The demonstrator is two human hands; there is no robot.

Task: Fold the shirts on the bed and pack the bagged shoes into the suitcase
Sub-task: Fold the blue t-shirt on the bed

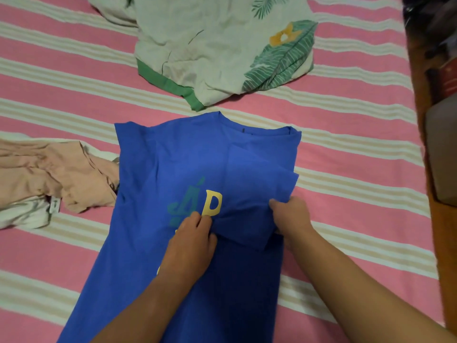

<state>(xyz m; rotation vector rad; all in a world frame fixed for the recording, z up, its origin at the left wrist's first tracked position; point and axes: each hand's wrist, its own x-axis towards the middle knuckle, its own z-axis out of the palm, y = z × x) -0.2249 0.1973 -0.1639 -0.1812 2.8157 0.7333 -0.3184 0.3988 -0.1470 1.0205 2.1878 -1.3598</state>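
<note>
Both forearms extend forward from the lower frame, bare, converging slightly. Left hand [191,240] lies palm down, fingers curled and pinching. Right hand [291,215] lies palm down, fingertips gripping.

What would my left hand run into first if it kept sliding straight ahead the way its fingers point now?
Probably the yellow letter printed on the blue shirt: the left hand points up and slightly right, fingertips right at that print. Farther on lies more blue fabric, then the leaf-print shirt.
</note>
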